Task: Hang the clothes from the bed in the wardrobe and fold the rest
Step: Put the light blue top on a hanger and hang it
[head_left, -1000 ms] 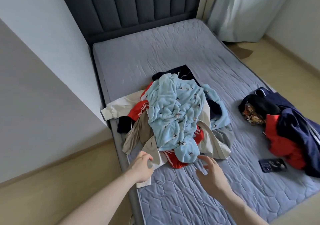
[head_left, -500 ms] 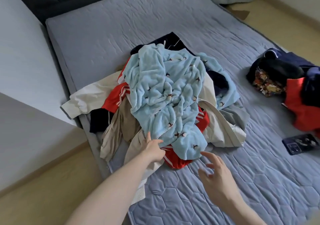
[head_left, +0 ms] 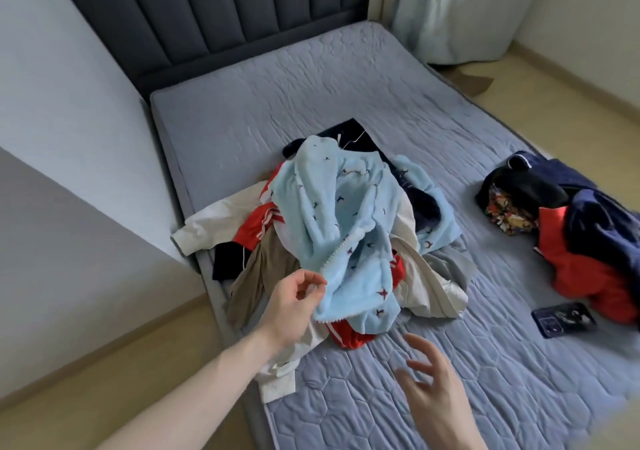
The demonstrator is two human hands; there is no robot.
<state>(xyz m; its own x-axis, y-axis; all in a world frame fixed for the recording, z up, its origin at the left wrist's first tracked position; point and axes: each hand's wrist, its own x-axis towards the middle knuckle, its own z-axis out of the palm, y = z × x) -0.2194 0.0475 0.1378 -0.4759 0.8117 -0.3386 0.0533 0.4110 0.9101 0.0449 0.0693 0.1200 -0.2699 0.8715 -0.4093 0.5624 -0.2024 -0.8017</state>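
**Laundry pile, left hand on the blue fleece**

So, closest to the camera is the right hand [head_left: 431,392], hovering over bare quilted mattress [head_left: 467,363] with fingers spread and relaxed, nothing in it. Up and to its left, the left hand [head_left: 294,299] has its fingers curled onto the near edge of the light blue fleece garment [head_left: 341,228], gripping it right by the white zipper trim. Can't tell exactly how the thumb sits, it's a bit blurry.

That fleece tops the main clothes pile, which starts just past both hands. Under the left wrist a cream garment [head_left: 277,377] hangs over the bed's edge. Just beyond the left hand's knuckles there's a tan piece [head_left: 256,276], and a red one with white stripes [head_left: 258,224] pokes out behind it. Another bit of red [head_left: 349,337] shows between the two hands, under the fleece.

Well off to the right of the right hand lies a dark phone [head_left: 562,318], and past it a second heap [head_left: 568,228]: red, navy and something patterned.

Farthest back, the dark padded headboard [head_left: 221,23] and a pale curtain [head_left: 460,9].
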